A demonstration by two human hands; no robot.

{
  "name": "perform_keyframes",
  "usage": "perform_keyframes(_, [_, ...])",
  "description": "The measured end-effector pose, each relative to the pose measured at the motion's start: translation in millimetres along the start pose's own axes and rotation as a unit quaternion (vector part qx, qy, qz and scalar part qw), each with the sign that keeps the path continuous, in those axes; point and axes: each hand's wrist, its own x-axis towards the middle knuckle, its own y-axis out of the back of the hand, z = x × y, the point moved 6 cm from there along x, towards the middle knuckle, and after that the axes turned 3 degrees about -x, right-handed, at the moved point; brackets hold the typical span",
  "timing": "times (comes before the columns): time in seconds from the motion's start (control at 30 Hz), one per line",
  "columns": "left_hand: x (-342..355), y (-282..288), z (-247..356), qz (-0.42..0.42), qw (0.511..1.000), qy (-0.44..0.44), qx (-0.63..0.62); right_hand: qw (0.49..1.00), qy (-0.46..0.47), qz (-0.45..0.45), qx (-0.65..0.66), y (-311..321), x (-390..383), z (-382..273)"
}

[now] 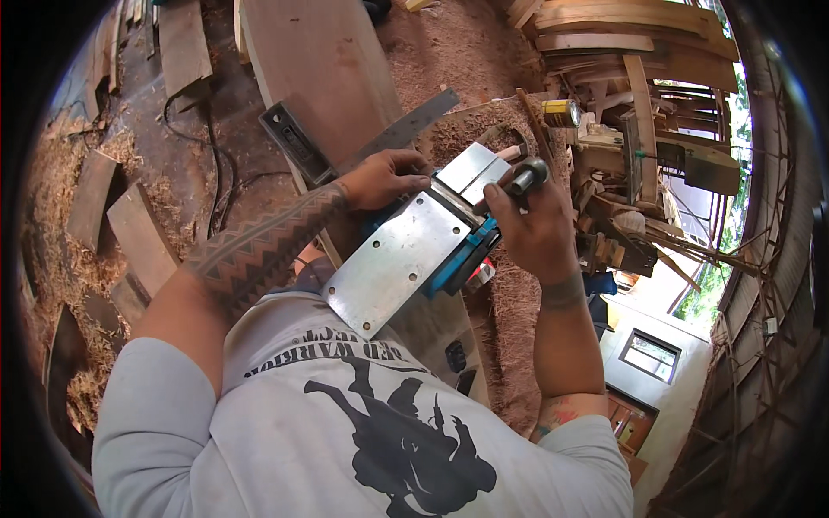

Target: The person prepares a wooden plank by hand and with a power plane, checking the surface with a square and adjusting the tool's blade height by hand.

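Note:
I hold a blue electric planer [456, 262] upside down against my chest, its bare metal base plate [395, 259] facing up. My left hand [384, 179], on a tattooed forearm, grips the planer's far side beside the front shoe. My right hand [531, 231] is closed around a dark cylindrical tool [525, 177], which sits at the gap between the two plates. The tool's tip is hidden behind my fingers.
A steel try square [401, 129] lies on a wide wooden board [324, 60]. Sawdust and shavings cover the ground, with short planks [142, 237] and a black cable [211, 147] at left. A yellow can [561, 112] and stacked timber stand at right.

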Motion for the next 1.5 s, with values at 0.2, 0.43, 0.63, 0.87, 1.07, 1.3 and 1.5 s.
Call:
perform_keyframes(0.2, [-0.9, 0.9, -1.4, 0.002, 1.000, -0.002, -0.008, 0.998, -0.017, 0.061, -0.010, 4.8, -23.5, 14.8])
perform_keyframes(0.43, [0.3, -1.4, -4.1, -0.012, 0.999, 0.007, -0.035, 0.996, 0.051, 0.025, -0.072, 4.4, -20.9, 2.5])
perform_keyframes(0.63, [-2.9, 0.6, 1.6, -0.001, 1.000, 0.003, 0.013, 0.993, -0.012, 0.104, 0.047, 15.6, -22.2, 1.8])
perform_keyframes(0.87, [0.4, -1.2, -1.0, -0.001, 1.000, 0.000, 0.018, 0.996, -0.021, 0.076, 0.037, 13.9, -20.8, -5.3])
perform_keyframes(1.07, [1.4, 1.0, -6.5, 0.003, 1.000, 0.010, -0.020, 0.995, 0.067, 0.062, -0.036, -5.8, -21.2, 6.8])
perform_keyframes(1.3, [-1.3, 2.9, -5.2, -0.026, 0.999, 0.009, -0.041, 0.995, 0.061, 0.071, -0.039, -31.2, 22.5, 6.7])
perform_keyframes(1.5, [1.6, -1.9, -8.0, -0.028, 0.996, -0.002, -0.086, 0.998, 0.062, -0.007, -0.013, -60.5, 47.7, 22.1])
